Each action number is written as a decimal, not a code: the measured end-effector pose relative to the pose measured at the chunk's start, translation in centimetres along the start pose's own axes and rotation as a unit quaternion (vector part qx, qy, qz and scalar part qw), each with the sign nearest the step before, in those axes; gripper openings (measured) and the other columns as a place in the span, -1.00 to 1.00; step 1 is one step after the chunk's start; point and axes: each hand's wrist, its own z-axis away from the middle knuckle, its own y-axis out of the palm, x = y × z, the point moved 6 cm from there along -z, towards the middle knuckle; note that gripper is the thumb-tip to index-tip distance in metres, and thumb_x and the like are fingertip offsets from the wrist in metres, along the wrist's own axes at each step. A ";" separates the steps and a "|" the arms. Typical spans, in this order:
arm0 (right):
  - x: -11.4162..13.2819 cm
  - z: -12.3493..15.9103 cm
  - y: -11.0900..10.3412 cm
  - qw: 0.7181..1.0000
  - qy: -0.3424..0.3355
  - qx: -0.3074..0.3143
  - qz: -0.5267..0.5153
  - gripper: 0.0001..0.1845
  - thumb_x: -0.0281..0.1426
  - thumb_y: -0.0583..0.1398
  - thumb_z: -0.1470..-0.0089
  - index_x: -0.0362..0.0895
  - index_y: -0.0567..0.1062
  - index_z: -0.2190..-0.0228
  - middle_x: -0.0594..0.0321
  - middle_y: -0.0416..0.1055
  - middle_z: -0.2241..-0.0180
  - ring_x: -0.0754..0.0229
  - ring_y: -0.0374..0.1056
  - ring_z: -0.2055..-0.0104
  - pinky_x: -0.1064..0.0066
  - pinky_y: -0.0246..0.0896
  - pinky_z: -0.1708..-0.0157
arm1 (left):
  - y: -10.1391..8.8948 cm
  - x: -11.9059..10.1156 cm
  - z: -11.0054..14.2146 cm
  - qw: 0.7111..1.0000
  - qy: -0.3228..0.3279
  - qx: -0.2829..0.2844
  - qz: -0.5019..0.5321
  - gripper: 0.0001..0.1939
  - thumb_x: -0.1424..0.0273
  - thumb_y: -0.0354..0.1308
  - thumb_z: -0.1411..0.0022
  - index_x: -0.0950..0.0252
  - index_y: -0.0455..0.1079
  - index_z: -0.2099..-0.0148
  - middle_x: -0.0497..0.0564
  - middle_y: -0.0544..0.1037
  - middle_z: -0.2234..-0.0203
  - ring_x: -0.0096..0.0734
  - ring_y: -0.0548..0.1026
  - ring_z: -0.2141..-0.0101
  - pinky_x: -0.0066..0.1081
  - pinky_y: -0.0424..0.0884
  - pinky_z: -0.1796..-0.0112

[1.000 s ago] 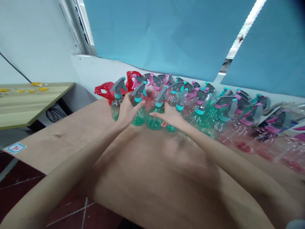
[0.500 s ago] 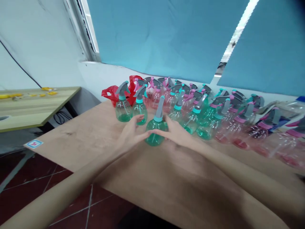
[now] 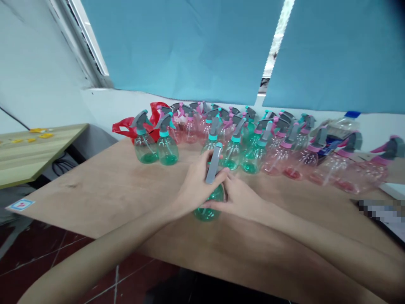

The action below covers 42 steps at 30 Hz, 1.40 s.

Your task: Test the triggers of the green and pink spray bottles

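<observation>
A green-tinted spray bottle with a grey trigger head stands upright before me on the wooden table. My left hand is closed round its collar, just under the trigger head, and hides the collar. Lower down, my right hand grips the bottle's body from the right, its thumb across the front. Two more green spray bottles, a nearer one and another, stand beyond my left hand. Behind both hands, several green bottles stand close together.
Pink spray bottles continue the group to the right and back. A red plastic bag lies behind the left bottles. A dark-edged flat object, partly pixelated, is at the right edge. Another table with yellow pieces stands left.
The held bottle is now nearer me, apart from the group. My left hand has moved from beside its body up to its collar; my right hand still holds the body. The view has shifted right.
</observation>
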 end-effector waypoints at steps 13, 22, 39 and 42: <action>-6.9 6.3 -4.0 0.993 0.059 0.016 0.103 -0.27 0.12 0.12 -0.05 -0.16 0.28 -0.04 -0.07 0.34 -0.03 -0.15 0.38 0.03 0.02 0.36 0.16 | 7.4 -1.0 -2.8 0.992 0.003 0.061 0.107 -0.67 0.52 0.02 -0.12 0.25 0.39 0.05 -0.05 0.51 0.39 -0.36 0.50 0.34 -0.30 0.46 0.19; -13.9 9.5 -4.8 0.990 0.067 0.056 0.107 -0.14 0.14 0.17 0.01 -0.17 0.30 -0.15 -0.13 0.14 -0.24 -0.17 0.10 -0.26 -0.07 0.11 -0.16 | 9.3 -0.4 -5.3 0.988 -0.014 0.115 0.106 -0.61 0.50 0.00 -0.05 0.14 0.41 0.07 -0.01 0.54 0.19 -0.24 0.53 0.21 -0.22 0.46 0.14; -14.9 8.8 -4.4 0.992 0.047 0.068 0.092 -0.17 0.09 0.18 -0.02 -0.07 0.25 -0.21 0.03 0.16 -0.25 -0.10 0.01 -0.31 -0.09 -0.01 -0.23 | 9.2 -0.5 -6.1 0.987 0.001 0.126 0.099 -0.78 0.53 0.01 -0.04 0.19 0.35 0.25 -0.13 0.36 0.49 -0.47 0.30 0.55 -0.42 0.28 0.45; -15.0 8.8 -4.4 0.993 0.048 0.067 0.088 -0.21 0.07 0.18 -0.04 -0.05 0.25 -0.21 0.03 0.17 -0.25 -0.11 0.01 -0.31 -0.10 0.01 -0.22 | 9.0 -0.7 -6.1 0.985 0.011 0.133 0.106 -0.82 0.55 0.01 -0.05 0.22 0.32 0.28 -0.11 0.38 0.45 -0.46 0.34 0.48 -0.42 0.27 0.42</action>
